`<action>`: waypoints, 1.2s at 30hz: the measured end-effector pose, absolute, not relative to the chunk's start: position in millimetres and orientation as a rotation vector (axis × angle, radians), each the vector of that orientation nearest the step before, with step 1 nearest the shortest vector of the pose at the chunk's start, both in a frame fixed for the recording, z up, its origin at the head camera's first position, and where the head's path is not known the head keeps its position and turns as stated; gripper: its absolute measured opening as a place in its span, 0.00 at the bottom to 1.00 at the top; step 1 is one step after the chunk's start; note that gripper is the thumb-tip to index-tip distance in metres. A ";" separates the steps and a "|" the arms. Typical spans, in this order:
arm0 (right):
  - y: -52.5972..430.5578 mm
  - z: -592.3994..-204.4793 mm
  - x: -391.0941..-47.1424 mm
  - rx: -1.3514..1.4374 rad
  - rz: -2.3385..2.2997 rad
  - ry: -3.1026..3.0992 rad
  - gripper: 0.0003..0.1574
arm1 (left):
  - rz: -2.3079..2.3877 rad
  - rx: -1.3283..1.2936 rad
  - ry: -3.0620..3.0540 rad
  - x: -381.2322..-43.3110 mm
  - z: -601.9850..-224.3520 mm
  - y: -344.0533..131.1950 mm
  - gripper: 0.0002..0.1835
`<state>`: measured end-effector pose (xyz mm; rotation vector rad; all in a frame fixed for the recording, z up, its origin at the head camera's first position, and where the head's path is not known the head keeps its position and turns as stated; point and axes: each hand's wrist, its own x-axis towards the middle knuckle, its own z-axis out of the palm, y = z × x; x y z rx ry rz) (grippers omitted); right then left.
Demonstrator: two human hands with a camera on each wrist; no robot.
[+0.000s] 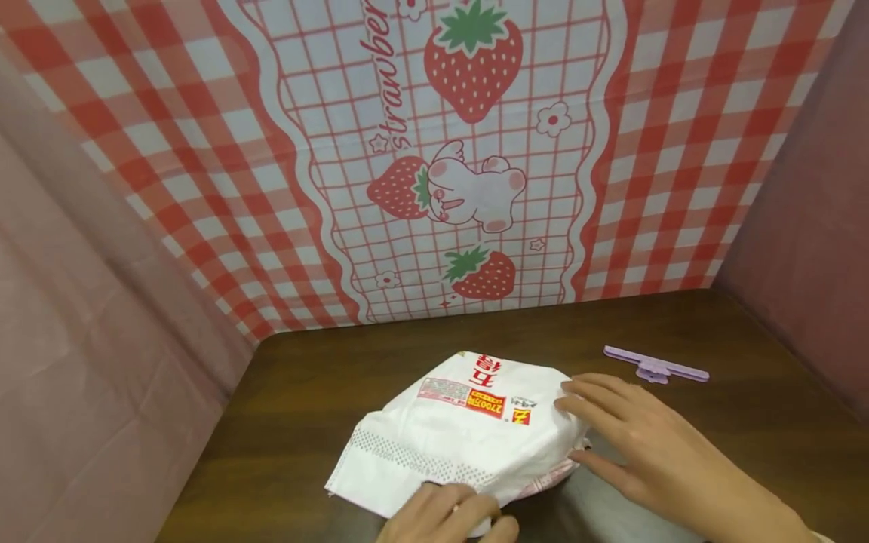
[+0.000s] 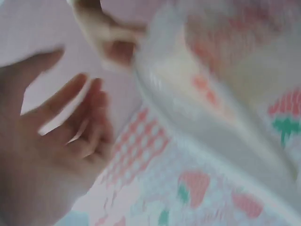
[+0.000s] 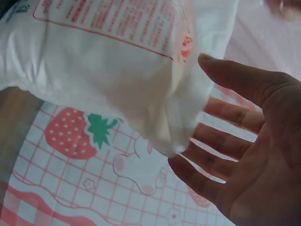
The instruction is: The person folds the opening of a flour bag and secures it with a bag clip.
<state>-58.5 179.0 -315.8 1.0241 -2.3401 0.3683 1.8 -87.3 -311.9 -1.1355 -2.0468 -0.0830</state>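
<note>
A white plastic bag (image 1: pixel 434 430) with red and yellow printing sits on the dark wooden table, its dotted strip and flat end toward the front left. At the bag's right end is my right hand (image 1: pixel 638 434), fingers extended along its side and thumb lower down; in the right wrist view the fingertips (image 3: pixel 178 162) meet the bag's corner. My left hand (image 1: pixel 444 516) is at the bag's near edge, partly cut off by the frame. The blurred left wrist view shows its fingers loosely bent and apart from the bag (image 2: pixel 188 108).
A light purple bag clip (image 1: pixel 655 364) lies on the table (image 1: pixel 305 377) to the back right. Behind the table hangs a red-and-white checked cloth (image 1: pixel 686 151) with strawberry prints. Pink fabric (image 1: pixel 102 339) hangs along the left side, and a pinkish panel (image 1: pixel 801 226) borders the right.
</note>
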 end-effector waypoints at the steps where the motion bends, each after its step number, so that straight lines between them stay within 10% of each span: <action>1: 178.4 -317.7 -59.5 1.032 0.378 -2.356 0.31 | -0.063 -1.106 -2.044 0.1 -312.2 -87.3 0.12; 13: 179.5 -323.1 -65.6 1.040 0.307 -2.476 0.30 | 0.232 -0.862 -2.432 -8.3 -326.9 -94.6 0.43; 36: 167.2 -325.2 -60.2 0.992 0.326 -2.412 0.38 | 0.246 -0.960 -2.495 -10.1 -315.0 -104.8 0.46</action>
